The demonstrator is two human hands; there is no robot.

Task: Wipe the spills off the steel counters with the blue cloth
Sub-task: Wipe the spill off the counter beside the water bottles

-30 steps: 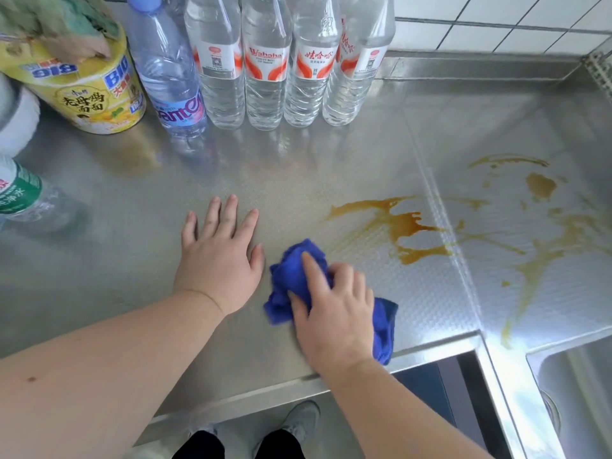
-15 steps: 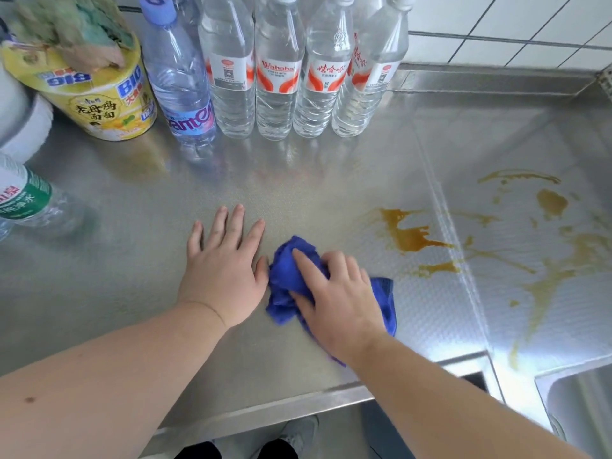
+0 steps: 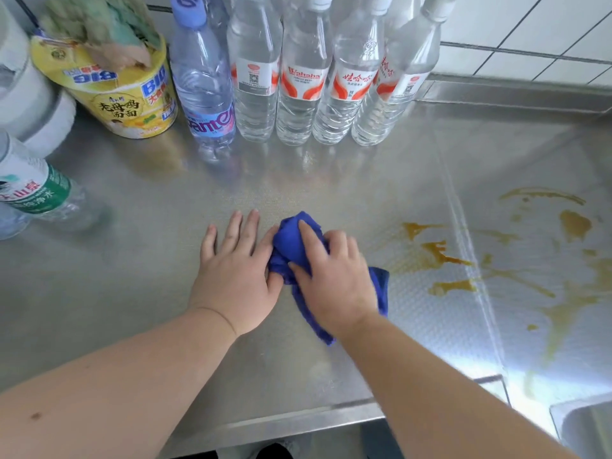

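Note:
My right hand (image 3: 332, 276) grips the bunched blue cloth (image 3: 293, 241) and presses it onto the steel counter (image 3: 139, 293). Flat on the counter lies my left hand (image 3: 236, 270), fingers spread, its thumb side touching the cloth. Brown spill streaks (image 3: 437, 256) lie just right of the cloth. More brown smears (image 3: 574, 223) cover the adjoining counter section further right. Part of the cloth is hidden under my right hand.
Several clear water bottles (image 3: 298, 77) stand in a row at the back. A yellow noodle cup (image 3: 112, 91) with a rag on top stands back left. A green-labelled bottle (image 3: 29, 190) sits at the left edge. A sink corner (image 3: 583, 425) shows bottom right.
The cloth under my right hand has moved left until it touches my left hand. The large streak nearest the cloth has shrunk. The view has shifted.

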